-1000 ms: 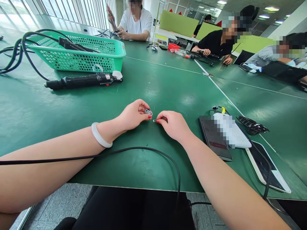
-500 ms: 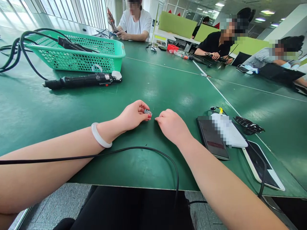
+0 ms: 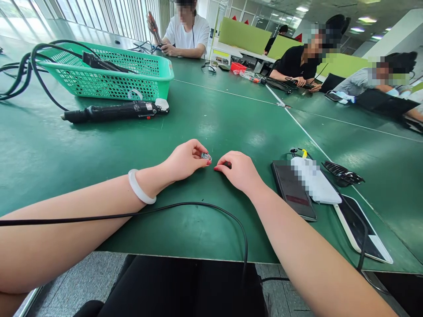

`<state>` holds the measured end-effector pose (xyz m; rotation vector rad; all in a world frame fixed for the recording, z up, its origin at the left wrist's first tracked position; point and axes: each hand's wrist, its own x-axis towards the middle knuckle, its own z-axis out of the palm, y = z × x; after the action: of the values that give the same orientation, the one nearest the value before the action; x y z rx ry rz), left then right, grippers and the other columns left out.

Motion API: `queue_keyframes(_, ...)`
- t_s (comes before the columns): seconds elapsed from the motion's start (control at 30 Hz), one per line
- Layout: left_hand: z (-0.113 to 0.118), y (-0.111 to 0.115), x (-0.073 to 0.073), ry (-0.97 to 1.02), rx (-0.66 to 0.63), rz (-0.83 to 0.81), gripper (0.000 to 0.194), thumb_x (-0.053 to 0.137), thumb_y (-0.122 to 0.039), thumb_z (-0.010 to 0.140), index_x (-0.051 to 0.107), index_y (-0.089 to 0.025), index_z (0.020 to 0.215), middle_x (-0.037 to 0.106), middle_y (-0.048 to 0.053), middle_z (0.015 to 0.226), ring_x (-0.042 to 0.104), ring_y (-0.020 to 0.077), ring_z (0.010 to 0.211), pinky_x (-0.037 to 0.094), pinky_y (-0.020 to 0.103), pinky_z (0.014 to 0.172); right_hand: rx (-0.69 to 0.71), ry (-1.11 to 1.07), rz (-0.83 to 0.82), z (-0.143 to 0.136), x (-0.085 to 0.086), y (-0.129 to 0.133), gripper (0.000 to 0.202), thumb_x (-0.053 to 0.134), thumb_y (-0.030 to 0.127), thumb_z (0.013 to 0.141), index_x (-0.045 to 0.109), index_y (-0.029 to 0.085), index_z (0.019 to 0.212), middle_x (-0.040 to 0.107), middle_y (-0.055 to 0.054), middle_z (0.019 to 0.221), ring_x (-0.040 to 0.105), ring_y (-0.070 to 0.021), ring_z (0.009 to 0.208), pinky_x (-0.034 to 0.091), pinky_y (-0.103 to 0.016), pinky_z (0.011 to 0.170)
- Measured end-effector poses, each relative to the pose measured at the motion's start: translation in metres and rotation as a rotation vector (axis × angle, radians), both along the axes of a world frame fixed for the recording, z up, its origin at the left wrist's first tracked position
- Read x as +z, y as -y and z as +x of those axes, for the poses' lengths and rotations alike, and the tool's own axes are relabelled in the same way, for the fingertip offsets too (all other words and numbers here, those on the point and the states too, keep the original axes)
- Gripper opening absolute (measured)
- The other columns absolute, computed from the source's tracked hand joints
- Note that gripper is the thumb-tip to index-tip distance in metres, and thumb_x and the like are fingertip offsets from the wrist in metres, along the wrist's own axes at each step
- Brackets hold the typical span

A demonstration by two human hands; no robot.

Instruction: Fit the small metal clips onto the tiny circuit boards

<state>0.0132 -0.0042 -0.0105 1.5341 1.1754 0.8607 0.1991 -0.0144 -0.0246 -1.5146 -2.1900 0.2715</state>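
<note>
Between the thumb and fingers of my left hand [image 3: 187, 160] is a small silvery-grey patterned piece [image 3: 206, 156], too small to name exactly. A white bangle circles that wrist. Just to the right, my right hand [image 3: 239, 171] is closed in a pinch, thumb and index fingertips together; whatever they hold, if anything, is too small to make out. The two hands are a short gap apart, low over the green table [image 3: 185, 233]. A thin black cable [image 3: 198, 204] runs across my left forearm and curves down over the front table edge.
Behind my left hand lies a black electric screwdriver [image 3: 115, 111] before a green basket [image 3: 109, 81] with cables. To the right are a dark phone-like slab [image 3: 292, 189], a white item [image 3: 317, 180], a white-edged device [image 3: 363, 229] and a black hair clip [image 3: 343, 172]. Several people sit beyond.
My right hand has turned slightly, so its thumb and pinched fingertips now show. My left hand, with the small grey piece in it, has shifted a little to the right.
</note>
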Motion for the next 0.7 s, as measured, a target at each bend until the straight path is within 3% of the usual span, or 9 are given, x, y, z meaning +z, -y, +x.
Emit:
queue_keyframes(0.17,-0.001,0.002,0.000,-0.082,-0.005,0.073,0.027,0.072,-0.027,0.066,0.054,-0.016,0.083,0.066,0.003,0.078,0.061,0.0141,0.071,0.046,0.029,0.066,-0.026,0.004,-0.062,0.003,0.004,0.004,0.011,0.061,0.019,0.080,0.070,0.023,0.086,0.067,-0.002,0.087,0.057,-0.0164,0.082,0.044,-0.030,0.073)
queue_keyframes(0.3,-0.001,0.002,0.001,-0.120,-0.004,0.087,0.027,0.071,-0.032,0.067,0.053,-0.017,0.081,0.064,0.002,0.073,0.059,0.0138,0.067,0.044,0.028,0.061,-0.072,0.078,-0.054,0.007,0.007,0.005,0.014,0.058,0.017,0.080,0.071,0.022,0.078,0.067,-0.002,0.084,0.057,-0.0182,0.085,0.043,-0.031,0.072)
queue_keyframes(0.43,-0.001,0.003,0.002,-0.117,-0.007,0.082,0.026,0.071,-0.031,0.066,0.052,-0.018,0.079,0.064,0.001,0.072,0.059,0.0136,0.065,0.043,0.027,0.059,-0.103,0.065,-0.074,0.008,0.008,0.005,0.011,0.060,0.023,0.079,0.070,0.022,0.076,0.066,-0.002,0.081,0.058,-0.0176,0.081,0.043,-0.030,0.068)
queue_keyframes(0.7,0.000,0.002,0.001,-0.054,-0.051,0.063,0.025,0.071,-0.021,0.065,0.049,-0.017,0.077,0.069,0.005,0.081,0.059,0.0125,0.067,0.046,0.028,0.063,-0.180,0.066,-0.101,0.023,0.009,0.007,0.017,0.061,0.018,0.075,0.073,0.024,0.086,0.067,-0.002,0.078,0.060,-0.0165,0.072,0.045,-0.031,0.064)
